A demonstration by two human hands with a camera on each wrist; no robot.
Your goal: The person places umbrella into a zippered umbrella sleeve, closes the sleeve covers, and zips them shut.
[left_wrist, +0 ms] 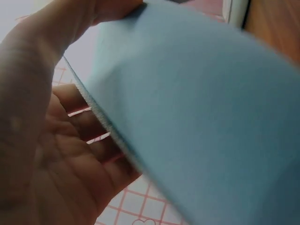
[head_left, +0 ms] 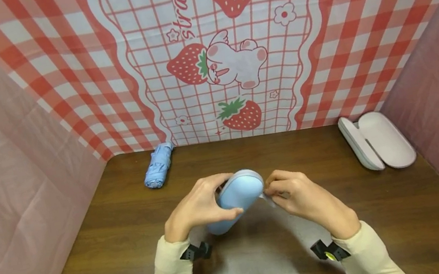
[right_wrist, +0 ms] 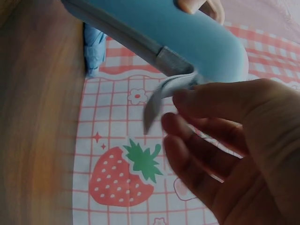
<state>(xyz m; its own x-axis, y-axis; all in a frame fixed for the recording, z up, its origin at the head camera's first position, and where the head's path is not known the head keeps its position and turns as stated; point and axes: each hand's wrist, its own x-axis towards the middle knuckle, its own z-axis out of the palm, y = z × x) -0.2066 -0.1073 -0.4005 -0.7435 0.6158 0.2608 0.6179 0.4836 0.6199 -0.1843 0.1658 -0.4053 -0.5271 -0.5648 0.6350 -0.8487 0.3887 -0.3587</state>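
Note:
A light blue zippered case point(head_left: 242, 192) with rounded ends is held tilted above the table. My left hand point(head_left: 200, 204) grips it, thumb across the near face and the other fingers behind. In the left wrist view the blue case wall point(left_wrist: 201, 108) fills much of the picture, its zipper edge passing by the fingers. At the other end, my right hand point(head_left: 297, 194) pinches a short grey strap point(right_wrist: 161, 93) attached at the zipper seam. The loose end of the strap hangs past the thumb.
A folded blue umbrella point(head_left: 159, 164) lies at the back left of the wooden table point(head_left: 104, 251). At the back right sits an opened pale hard case point(head_left: 385, 139). A strawberry-print checkered cloth point(head_left: 308, 46) hangs behind, with pink cloth walls on both sides.

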